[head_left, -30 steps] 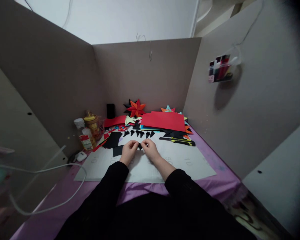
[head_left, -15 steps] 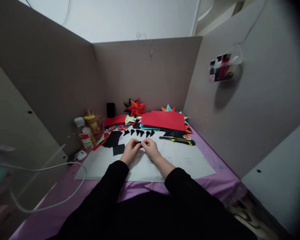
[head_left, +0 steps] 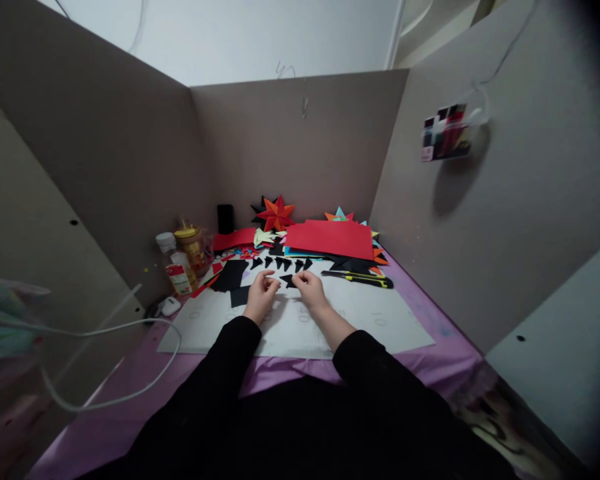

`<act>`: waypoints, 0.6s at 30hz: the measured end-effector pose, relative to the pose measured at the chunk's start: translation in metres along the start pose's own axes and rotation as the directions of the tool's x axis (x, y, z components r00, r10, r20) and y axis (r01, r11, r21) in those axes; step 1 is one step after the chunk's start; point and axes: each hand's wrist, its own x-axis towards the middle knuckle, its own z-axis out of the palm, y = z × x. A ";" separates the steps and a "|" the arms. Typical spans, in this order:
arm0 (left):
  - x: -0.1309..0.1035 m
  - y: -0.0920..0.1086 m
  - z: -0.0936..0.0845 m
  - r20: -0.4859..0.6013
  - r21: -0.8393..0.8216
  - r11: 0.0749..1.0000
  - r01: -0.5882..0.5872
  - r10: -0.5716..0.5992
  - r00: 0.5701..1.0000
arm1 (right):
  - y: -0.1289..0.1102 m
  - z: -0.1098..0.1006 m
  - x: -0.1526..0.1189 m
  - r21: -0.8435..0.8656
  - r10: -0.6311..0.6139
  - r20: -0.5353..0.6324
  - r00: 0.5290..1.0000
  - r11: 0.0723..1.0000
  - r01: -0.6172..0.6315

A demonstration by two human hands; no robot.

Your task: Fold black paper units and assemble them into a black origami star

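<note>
Between the fingertips of my right hand is a small folded piece of black paper with pointed corners. My left hand is just left of it, thumb and fingers apart, holding nothing. Beyond both hands lies a row of several similar small black folded papers. A black paper rectangle rests close to my left hand, with a larger black sheet behind it. Under everything is a large white sheet with pencilled numbers.
A black and yellow utility knife lies at the right. Red sheets and a red-orange paper star stand toward the back panel. Bottles and a white earphone case are at the left, near a looping white cable.
My hands have come apart. The black folded paper, earlier pinched between both, is now in my right hand alone, and my left hand has let go. The view has shifted slightly.
</note>
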 end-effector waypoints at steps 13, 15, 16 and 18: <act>0.001 0.002 -0.008 0.007 0.185 0.983 0.019 -0.021 1.000 | -0.002 0.007 -0.006 -0.066 -0.026 0.162 0.986 0.997 0.037; 0.001 0.003 -0.007 0.014 0.190 0.982 0.012 -0.015 1.000 | -0.002 0.007 -0.006 -0.110 -0.023 0.171 0.985 0.993 0.043; 0.000 0.003 -0.006 0.017 0.195 0.981 0.010 -0.014 1.000 | -0.002 0.006 -0.007 -0.135 -0.028 0.169 0.985 0.990 0.051; -0.001 0.005 -0.005 0.021 0.204 0.979 0.007 -0.012 1.000 | -0.002 0.006 -0.007 -0.182 -0.048 0.159 0.986 0.980 0.077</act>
